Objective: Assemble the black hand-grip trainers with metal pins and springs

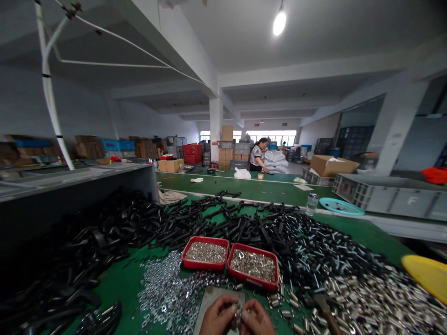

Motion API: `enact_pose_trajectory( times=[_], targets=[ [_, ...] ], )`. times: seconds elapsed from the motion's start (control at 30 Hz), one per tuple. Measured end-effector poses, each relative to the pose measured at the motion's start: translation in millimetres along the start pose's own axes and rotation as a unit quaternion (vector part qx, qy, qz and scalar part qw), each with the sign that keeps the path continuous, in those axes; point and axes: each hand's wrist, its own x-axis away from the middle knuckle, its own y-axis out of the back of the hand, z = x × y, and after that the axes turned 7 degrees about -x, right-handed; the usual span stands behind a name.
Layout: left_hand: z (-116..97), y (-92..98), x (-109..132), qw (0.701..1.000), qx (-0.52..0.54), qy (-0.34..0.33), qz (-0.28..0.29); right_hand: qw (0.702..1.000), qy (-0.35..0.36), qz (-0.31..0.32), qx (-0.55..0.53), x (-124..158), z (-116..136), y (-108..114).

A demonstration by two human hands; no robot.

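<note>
At the bottom edge both my hands meet over a grey metal plate [209, 298] on the green table [118, 284]. My left hand [218, 317] and my right hand [257, 320] pinch a small shiny metal part [238, 316] between their fingertips. Just beyond stand two red trays [206, 253], [253, 266] filled with small silver pieces. Loose silver rings [164, 293] lie spread to the left of the plate. Small metal sleeves [370, 298] are heaped to the right.
Black curved handles [115, 232] are piled across the left and back of the table. A yellow lid [428, 274] lies at the right edge, with a grey crate [391, 195] and a teal plate [340, 206] behind. A person [258, 156] works at a far table.
</note>
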Motion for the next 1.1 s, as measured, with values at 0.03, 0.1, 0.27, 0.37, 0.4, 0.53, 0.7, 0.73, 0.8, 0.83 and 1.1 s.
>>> enact_pose_trajectory(
  times=[0.03, 0.1, 0.27, 0.37, 0.4, 0.53, 0.7, 0.73, 0.8, 0.83, 1.1],
  targets=[
    [-2, 0.8, 0, 1.000, -0.009, -0.002, 0.008, 1.000, -0.007, 0.009, -0.001, 1, 0, 1],
    [-8, 1.4, 2, 0.999, -0.025, -0.002, 0.032, 0.999, -0.021, 0.024, -0.015, 2, 2, 2],
    [-24, 0.4, 10, 0.997, 0.012, 0.017, 0.074, 0.996, -0.035, 0.025, -0.073, 8, 8, -3],
    [-29, 2.6, 13, 0.997, 0.023, 0.016, 0.078, 0.997, -0.025, 0.020, -0.070, 9, 9, -7],
    [-30, 3.6, 14, 0.996, 0.026, 0.014, 0.081, 0.997, -0.024, 0.021, -0.068, 9, 9, -8],
    [-26, 6.1, 12, 0.995, 0.022, 0.004, 0.098, 0.995, -0.037, 0.008, -0.087, 10, 12, -8],
    [-23, 2.7, 11, 0.998, -0.005, 0.026, 0.063, 0.993, -0.044, 0.034, -0.106, 13, 17, -10],
    [-24, 1.6, 12, 0.998, -0.010, 0.028, 0.057, 0.992, -0.039, 0.041, -0.110, 14, 17, -10],
    [-28, -0.5, 14, 0.998, -0.024, 0.021, 0.060, 0.991, -0.030, 0.046, -0.120, 14, 17, -11],
    [-30, -1.4, 15, 0.997, -0.033, 0.018, 0.068, 0.991, -0.026, 0.045, -0.124, 14, 16, -12],
    [-29, 4.0, 14, 0.994, -0.037, 0.004, 0.101, 0.993, -0.010, 0.060, -0.104, 13, 10, -6]
  ],
)
